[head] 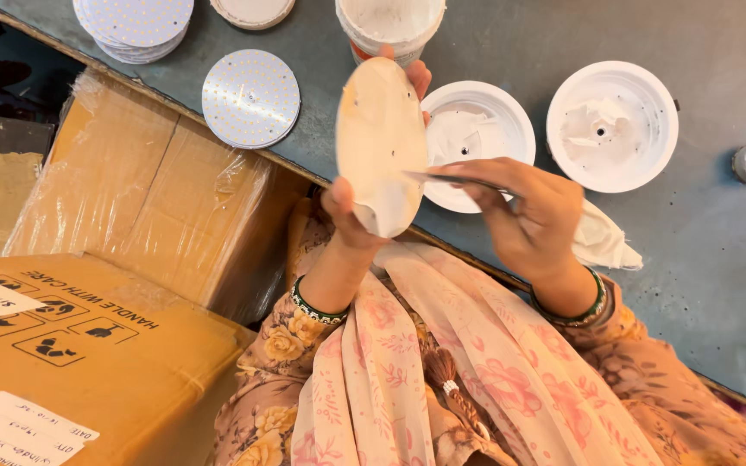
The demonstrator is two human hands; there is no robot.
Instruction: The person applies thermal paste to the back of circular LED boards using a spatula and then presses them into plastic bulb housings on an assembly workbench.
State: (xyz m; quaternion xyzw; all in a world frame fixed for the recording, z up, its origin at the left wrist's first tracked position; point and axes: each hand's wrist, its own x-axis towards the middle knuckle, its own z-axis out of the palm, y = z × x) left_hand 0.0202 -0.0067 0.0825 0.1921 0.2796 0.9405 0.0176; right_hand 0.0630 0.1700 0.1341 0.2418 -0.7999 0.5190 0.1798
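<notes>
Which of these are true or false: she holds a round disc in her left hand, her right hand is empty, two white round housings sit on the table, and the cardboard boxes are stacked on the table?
1. The left hand holds a round disc. True.
2. The right hand is empty. False: it holds a thin flat tool against the disc.
3. Two white round housings lie on the grey table. True.
4. The cardboard boxes are stacked on the table. False: they stand beside it, lower down.
5. A white tub stands behind the disc. True.
</notes>
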